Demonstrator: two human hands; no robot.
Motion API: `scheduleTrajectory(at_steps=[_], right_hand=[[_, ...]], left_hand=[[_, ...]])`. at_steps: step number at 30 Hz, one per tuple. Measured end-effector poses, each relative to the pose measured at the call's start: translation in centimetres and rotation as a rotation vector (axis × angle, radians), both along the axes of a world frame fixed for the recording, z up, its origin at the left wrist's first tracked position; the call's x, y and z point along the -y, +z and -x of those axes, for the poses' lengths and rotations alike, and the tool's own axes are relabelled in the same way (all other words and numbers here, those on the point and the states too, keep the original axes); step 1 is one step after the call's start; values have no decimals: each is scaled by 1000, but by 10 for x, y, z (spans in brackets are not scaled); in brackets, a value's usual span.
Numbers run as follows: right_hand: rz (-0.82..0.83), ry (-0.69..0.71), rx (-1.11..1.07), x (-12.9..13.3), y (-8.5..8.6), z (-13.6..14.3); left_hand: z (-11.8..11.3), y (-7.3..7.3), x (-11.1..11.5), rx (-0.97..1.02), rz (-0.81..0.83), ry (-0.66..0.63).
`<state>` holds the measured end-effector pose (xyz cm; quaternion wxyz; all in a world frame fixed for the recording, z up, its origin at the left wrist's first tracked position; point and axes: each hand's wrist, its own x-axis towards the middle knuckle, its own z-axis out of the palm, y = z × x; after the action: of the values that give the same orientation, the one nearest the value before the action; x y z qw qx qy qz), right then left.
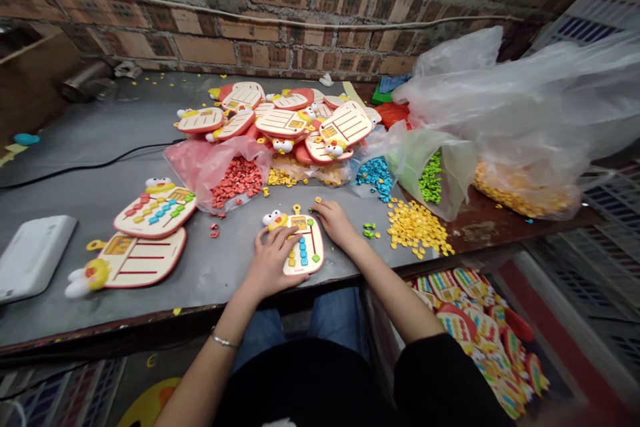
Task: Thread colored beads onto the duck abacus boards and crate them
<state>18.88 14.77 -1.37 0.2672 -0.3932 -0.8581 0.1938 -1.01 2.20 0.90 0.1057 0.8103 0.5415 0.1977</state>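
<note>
A cream toy board [313, 265] with a duck head lies on the table in front of me. Blue beads [303, 251] and yellow beads [292, 257] fill parts of its slots, and one slot has a green bead [315, 257] at its lower end. My left hand [273, 257] rests over the board's left side and grips it, covering some slots. At the upper right corner, my right hand [334, 221] pinches what looks like a small green bead; the fingertips partly hide it. Just right of that hand are a few loose green beads [369, 231].
Behind are piled duck boards [285, 121] and bags of red beads [239, 180], blue beads [375, 177] and green beads [431, 179]. Loose yellow beads [419, 227] spread at right. Two boards [150, 259] overlap at left, by a white box [35, 257]. A bin of boards [480, 327] stands below right.
</note>
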Motion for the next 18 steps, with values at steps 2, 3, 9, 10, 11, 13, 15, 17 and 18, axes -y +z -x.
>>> scheduleTrajectory(at_steps=[2, 3, 9, 10, 11, 13, 15, 17, 18], right_hand=[[2, 18, 12, -3, 2, 6], [2, 31, 5, -3, 4, 8], [50, 54, -40, 0, 10, 7], [55, 29, -61, 1, 11, 7], [60, 14, -83, 1, 12, 6], [76, 45, -104, 1, 14, 6], [98, 139, -79, 0, 16, 5], [110, 207, -37, -2, 16, 3], [109, 212, -24, -2, 16, 2]], left_hand=[[0, -1, 0, 1, -4, -1], [0, -1, 0, 3, -6, -2], [0, 1, 0, 15, 6, 1], [0, 2, 0, 17, 8, 0], [0, 2, 0, 18, 10, -1], [0, 2, 0, 19, 11, -4], [0, 1, 0, 19, 7, -6], [0, 1, 0, 20, 4, -4], [0, 1, 0, 20, 5, -3]])
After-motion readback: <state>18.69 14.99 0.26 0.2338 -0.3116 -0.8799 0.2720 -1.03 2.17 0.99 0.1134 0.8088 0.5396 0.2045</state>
